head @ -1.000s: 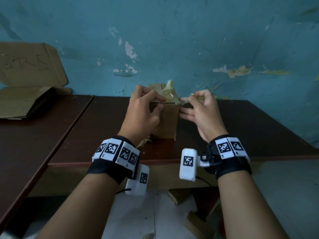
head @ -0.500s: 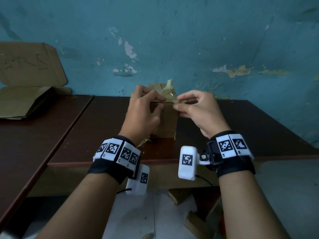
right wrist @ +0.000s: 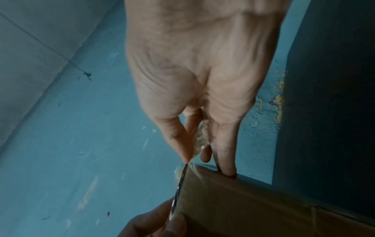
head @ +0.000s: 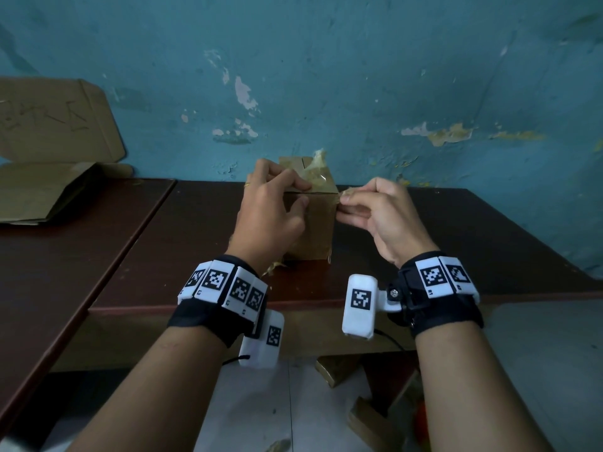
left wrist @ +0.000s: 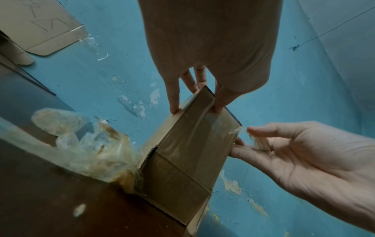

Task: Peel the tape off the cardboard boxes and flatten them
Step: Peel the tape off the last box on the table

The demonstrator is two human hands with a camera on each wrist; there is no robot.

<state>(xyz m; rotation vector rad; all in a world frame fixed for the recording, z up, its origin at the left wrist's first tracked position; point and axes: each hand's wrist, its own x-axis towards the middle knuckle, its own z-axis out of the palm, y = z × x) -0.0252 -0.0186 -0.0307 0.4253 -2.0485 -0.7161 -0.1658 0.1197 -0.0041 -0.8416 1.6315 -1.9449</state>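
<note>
A small brown cardboard box [head: 315, 230] stands upright on the dark wooden table [head: 456, 256], close to the blue wall. My left hand [head: 301, 194] grips its top left edge, fingers on top and thumb on the near face [left wrist: 219, 109]. My right hand [head: 344, 200] pinches a strip of clear tape [right wrist: 199, 137] at the box's top right corner, between thumb and forefinger. In the left wrist view clear tape still covers the box [left wrist: 182, 160] over its near face. A tuft of loosened tape [head: 318, 158] sticks up from the box's top.
A crumpled wad of peeled tape [left wrist: 91, 144] lies on the table left of the box. Flattened cardboard [head: 49, 151] leans against the wall on the adjoining table at far left. The table's front edge [head: 293, 305] runs just beneath my wrists.
My right hand moved left from beside the box to its top right corner and now pinches the tape there. The left hand and the box have stayed put.
</note>
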